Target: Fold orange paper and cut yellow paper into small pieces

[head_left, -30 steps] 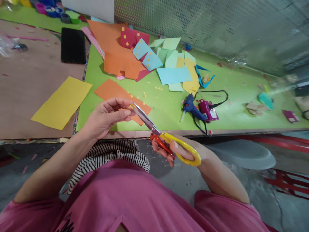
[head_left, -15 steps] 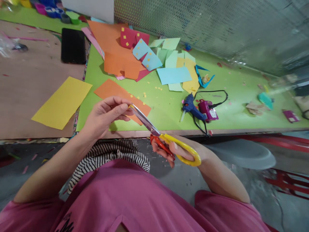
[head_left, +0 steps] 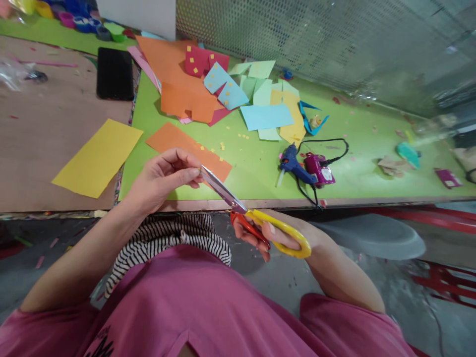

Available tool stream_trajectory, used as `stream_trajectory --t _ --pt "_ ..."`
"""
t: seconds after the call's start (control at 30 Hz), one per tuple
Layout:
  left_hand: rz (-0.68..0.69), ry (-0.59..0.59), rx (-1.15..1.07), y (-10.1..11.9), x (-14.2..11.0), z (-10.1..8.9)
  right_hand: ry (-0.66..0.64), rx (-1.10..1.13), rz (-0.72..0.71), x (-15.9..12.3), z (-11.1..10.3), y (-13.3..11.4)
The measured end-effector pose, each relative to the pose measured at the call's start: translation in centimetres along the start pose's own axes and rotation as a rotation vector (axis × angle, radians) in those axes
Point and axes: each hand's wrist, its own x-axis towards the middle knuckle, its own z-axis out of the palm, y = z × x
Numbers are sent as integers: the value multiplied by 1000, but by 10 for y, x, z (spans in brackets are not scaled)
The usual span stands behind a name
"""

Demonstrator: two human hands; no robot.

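My right hand [head_left: 260,238] is closed around a pair of scissors [head_left: 223,192] with one yellow and one red handle. Their blades point up and left, nearly together, with the tips at my left fingertips. My left hand [head_left: 163,176] pinches a tiny yellow paper piece [head_left: 201,170], mostly hidden by thumb and forefinger. Just beyond that hand lies an orange paper strip [head_left: 211,158] bearing several small yellow squares. More yellow squares [head_left: 243,136] are scattered on the green tabletop. To the left rests a yellow sheet of paper [head_left: 98,158].
Cut and folded coloured papers [head_left: 189,101] are piled at the back. A blue glue gun [head_left: 293,163] and a purple box with a cord [head_left: 320,169] lie right of centre. A black phone or tablet [head_left: 115,73] sits back left. A grey stool [head_left: 375,235] stands right, below the table edge.
The scissor blades have come closer together, and their tips have dropped slightly at my left fingertips. Less of the yellow piece shows between those fingers. The view has shifted a little.
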Motion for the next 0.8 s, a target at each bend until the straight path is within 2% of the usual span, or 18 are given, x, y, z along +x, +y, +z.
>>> stream_trajectory --t 0.4,0.63,0.8 --pt "84 -42 161 9 -4 -9 -20 -30 44 -3 0 2" --pt "25 -61 128 11 -5 -9 -19 -91 19 1 1 2" --pt "-117 -108 14 15 -5 -4 -39 -71 -5 2 0 6"
